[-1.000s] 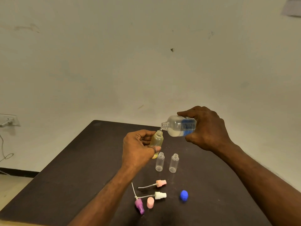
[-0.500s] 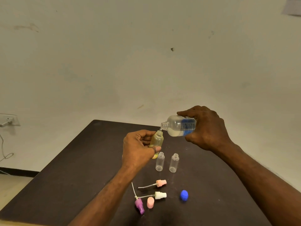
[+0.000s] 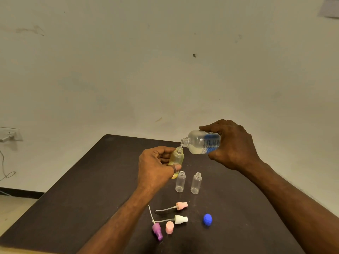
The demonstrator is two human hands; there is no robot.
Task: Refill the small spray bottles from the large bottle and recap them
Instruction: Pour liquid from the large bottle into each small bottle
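My right hand (image 3: 233,145) holds the large clear bottle (image 3: 201,144) with a blue label, tipped nearly flat, its open neck over the mouth of a small yellowish spray bottle (image 3: 177,156). My left hand (image 3: 156,166) grips that small bottle upright above the dark table (image 3: 82,189). Two small clear bottles (image 3: 180,184) (image 3: 196,183) stand uncapped just below. Nearer me lie a pink spray head (image 3: 180,206), a white spray head (image 3: 180,219), a purple spray head (image 3: 157,230), a pink cap (image 3: 169,227) and a blue cap (image 3: 207,219).
A pale wall rises behind the table's far edge. A wall socket (image 3: 9,134) with a hanging cable is at the left, beside the floor.
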